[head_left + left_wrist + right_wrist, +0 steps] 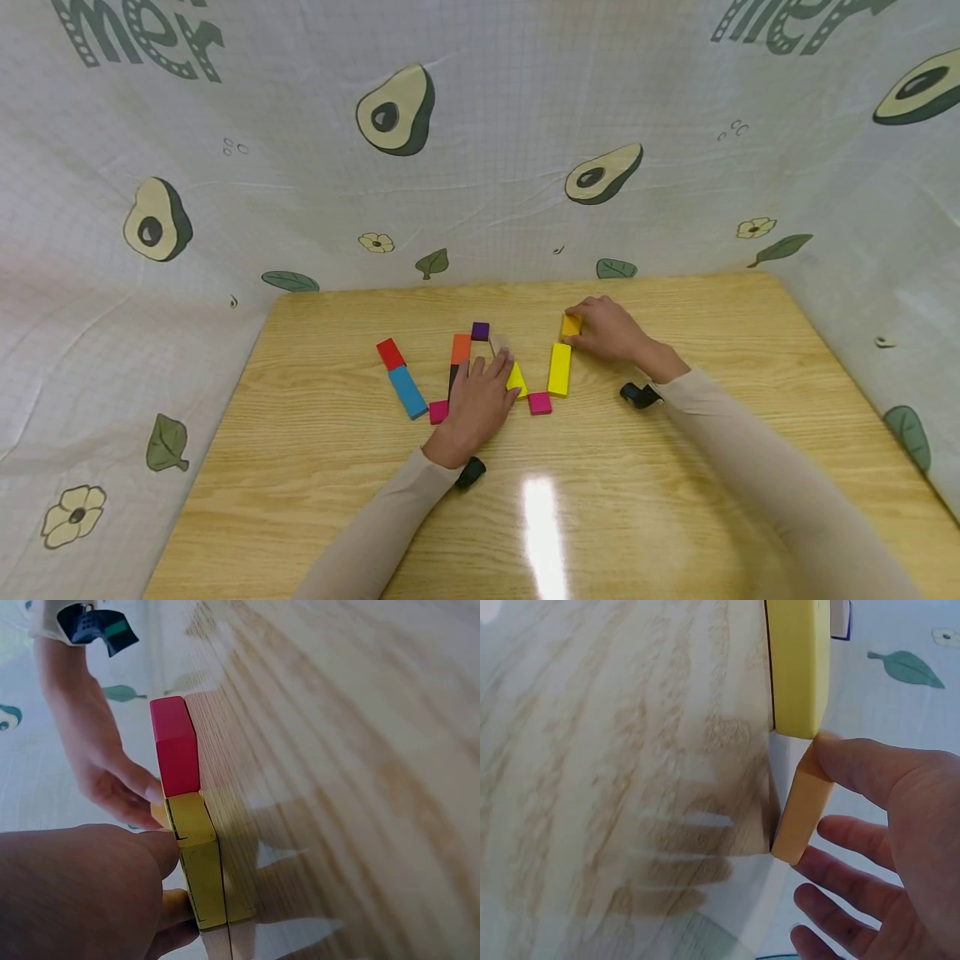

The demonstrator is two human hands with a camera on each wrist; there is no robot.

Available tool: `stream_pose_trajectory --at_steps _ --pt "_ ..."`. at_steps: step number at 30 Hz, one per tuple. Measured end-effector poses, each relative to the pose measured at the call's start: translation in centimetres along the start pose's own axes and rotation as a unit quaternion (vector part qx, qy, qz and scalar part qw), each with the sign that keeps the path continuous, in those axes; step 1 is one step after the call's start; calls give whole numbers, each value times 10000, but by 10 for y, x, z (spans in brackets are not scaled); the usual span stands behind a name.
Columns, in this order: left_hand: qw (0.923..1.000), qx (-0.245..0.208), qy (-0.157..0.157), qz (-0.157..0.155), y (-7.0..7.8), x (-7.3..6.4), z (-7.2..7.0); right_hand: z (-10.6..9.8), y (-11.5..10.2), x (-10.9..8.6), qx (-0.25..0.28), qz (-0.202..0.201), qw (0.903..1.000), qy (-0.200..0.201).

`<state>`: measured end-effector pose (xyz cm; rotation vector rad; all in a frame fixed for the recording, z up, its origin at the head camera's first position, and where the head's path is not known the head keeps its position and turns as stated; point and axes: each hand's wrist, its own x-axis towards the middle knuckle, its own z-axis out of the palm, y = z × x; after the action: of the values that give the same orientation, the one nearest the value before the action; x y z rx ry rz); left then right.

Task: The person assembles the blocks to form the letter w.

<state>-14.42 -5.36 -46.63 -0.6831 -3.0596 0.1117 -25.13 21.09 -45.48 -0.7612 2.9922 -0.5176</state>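
My right hand pinches a small orange-yellow block between thumb and fingers. In the right wrist view that block is tilted, one edge near the table, at the end of a long yellow block. My left hand lies over the middle of the block row, fingers extended, its thumb touching another yellow block. Partly under it are a black block, a pale wooden block and a pink block. A second pink block sits between the two yellow ones.
On the left of the zigzag row lie a red block and a blue block. An orange block and a dark purple block stand at its top. A patterned cloth hangs behind the wooden table.
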Motion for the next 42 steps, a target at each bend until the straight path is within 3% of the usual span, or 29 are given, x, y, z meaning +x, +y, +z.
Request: stream_pose_trajectory --at_steps 31,42 --pt "9999 -155 -53 -16 -1 0 -1 5 -10 -4 -51 -191 9998 -85" --pt "9997 -226 -76 19 -1 -1 -2 4 -9 -17 277 -241 9989 292"
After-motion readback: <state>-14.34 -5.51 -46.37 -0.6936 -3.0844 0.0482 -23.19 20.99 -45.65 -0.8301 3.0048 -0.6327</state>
